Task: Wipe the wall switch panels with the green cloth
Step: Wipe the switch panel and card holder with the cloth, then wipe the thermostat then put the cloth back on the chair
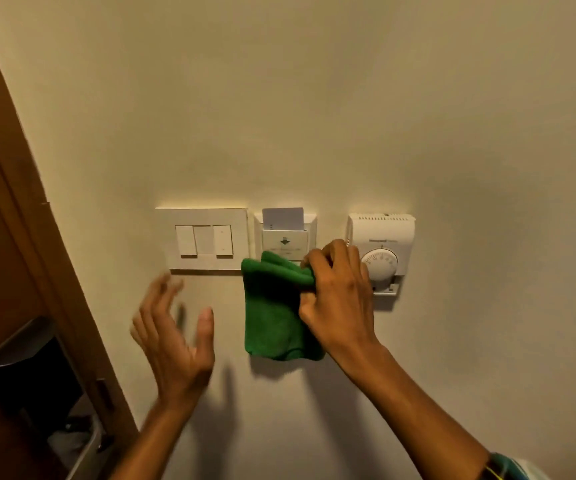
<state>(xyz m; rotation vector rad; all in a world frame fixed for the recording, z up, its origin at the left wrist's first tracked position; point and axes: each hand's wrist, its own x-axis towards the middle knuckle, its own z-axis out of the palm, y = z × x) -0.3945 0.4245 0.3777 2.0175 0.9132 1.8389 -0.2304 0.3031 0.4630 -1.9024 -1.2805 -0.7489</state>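
A cream wall [314, 98] fills the view, with a brown wooden door frame [20, 202] slanting down its left edge. Three white fittings sit in a row: a switch panel [207, 239] with three rockers, a key-card holder [285, 237] just to its right with a pale card [283, 218] standing in its slot and a downward arrow printed below, and a thermostat [382, 251] with a round dial; its small brand lettering is too blurred to read. The green cloth [274, 310] hangs with its long axis vertical, its top edge over the holder's lower part. The right hand [337, 292] pinches the cloth's upper right corner. The left hand [175, 337] is motion-blurred, fingers spread, holding nothing, below the switch panel.
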